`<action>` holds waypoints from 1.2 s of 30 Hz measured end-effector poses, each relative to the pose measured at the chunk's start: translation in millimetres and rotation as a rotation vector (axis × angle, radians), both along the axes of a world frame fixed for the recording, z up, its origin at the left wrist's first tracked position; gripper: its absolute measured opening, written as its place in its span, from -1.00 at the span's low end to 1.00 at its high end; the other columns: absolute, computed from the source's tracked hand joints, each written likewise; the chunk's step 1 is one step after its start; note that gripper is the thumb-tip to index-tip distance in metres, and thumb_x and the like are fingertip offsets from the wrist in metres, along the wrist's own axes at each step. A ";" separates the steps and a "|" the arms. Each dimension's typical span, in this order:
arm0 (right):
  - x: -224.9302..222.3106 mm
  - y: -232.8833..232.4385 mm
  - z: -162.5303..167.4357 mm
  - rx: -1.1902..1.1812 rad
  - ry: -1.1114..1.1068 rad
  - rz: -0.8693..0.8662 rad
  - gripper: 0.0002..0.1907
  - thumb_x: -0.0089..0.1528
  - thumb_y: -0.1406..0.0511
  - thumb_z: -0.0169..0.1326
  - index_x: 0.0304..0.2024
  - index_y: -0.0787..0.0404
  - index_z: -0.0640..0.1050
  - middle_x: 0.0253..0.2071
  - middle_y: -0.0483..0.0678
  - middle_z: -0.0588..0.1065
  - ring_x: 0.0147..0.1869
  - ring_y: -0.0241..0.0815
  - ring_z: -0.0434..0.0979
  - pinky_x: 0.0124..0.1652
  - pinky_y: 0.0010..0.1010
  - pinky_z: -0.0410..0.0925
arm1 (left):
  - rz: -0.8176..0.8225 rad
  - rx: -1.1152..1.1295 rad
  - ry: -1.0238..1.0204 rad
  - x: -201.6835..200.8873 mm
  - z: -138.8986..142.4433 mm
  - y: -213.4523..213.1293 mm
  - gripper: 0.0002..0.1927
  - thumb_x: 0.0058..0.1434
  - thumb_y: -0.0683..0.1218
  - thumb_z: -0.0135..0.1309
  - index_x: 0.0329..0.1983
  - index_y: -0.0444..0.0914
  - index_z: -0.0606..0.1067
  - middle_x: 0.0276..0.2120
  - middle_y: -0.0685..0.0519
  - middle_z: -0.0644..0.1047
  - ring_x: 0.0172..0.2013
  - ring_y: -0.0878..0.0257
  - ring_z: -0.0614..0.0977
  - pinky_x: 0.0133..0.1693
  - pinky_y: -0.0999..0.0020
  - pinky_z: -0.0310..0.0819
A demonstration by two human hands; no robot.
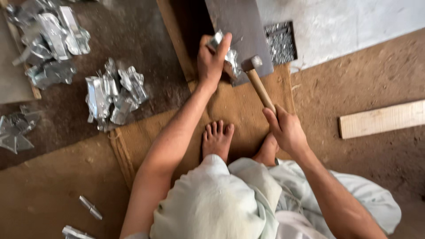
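**Silver, tan and pale green**

The bent metal piece (228, 55) is shiny silver, as are the heaps of metal pieces (113, 95). The hammer (258, 82) has a dull grey head and light tan wooden handle. The slab (239, 31) is dark grey, the burlap mat (239, 106) brown, the trousers (221, 203) pale green, the plank (383, 118) pale wood.

Dirt floor (363, 71) w/ burlap mat (239, 106)
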State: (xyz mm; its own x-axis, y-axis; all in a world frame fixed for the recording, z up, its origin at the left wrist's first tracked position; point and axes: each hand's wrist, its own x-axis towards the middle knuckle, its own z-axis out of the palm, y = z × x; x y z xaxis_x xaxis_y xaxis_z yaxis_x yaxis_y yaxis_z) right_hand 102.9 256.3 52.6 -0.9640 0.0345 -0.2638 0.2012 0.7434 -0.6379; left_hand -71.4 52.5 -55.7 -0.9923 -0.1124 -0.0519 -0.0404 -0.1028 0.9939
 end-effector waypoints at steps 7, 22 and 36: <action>-2.9 2.5 -2.7 0.035 -0.175 -0.119 -0.68 0.38 0.13 0.02 -0.20 0.30 0.46 -0.65 0.12 0.43 -0.63 0.04 0.48 -0.57 -0.14 0.30 | -0.018 0.134 -0.119 3.9 5.1 1.9 -0.45 0.16 0.34 0.19 -0.27 -0.23 0.43 -0.53 0.14 0.46 -0.55 0.30 0.57 -0.50 0.36 0.49; 10.5 8.7 17.3 -0.290 0.572 -0.018 -0.88 0.40 0.38 0.01 -0.25 0.28 0.39 -0.43 -0.04 0.48 -0.50 -0.37 0.43 -0.45 -0.51 0.31 | 0.000 -0.008 0.032 1.6 -11.0 3.2 -0.51 0.26 0.30 0.19 -0.19 -0.19 0.43 -0.42 0.19 0.50 -0.44 0.43 0.54 -0.42 0.49 0.48; 46.9 56.4 -66.6 0.120 -0.365 0.138 -0.82 0.40 0.24 0.03 -0.05 0.16 0.60 -0.34 0.13 0.62 -0.25 0.02 0.65 -0.22 -0.19 0.47 | -0.056 0.094 -0.186 20.4 -23.9 -19.0 -0.46 0.24 0.37 0.13 -0.22 -0.17 0.41 -0.37 0.17 0.47 -0.37 0.38 0.51 -0.32 0.43 0.46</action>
State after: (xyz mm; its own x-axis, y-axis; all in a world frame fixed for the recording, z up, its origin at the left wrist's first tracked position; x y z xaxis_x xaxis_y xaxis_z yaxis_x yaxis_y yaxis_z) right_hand 149.8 312.7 -13.9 -0.8052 -0.0371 -0.5918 0.2918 0.8440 -0.4501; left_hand -51.0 33.5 -79.7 -0.9693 -0.0432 -0.2420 -0.2301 -0.1870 0.9550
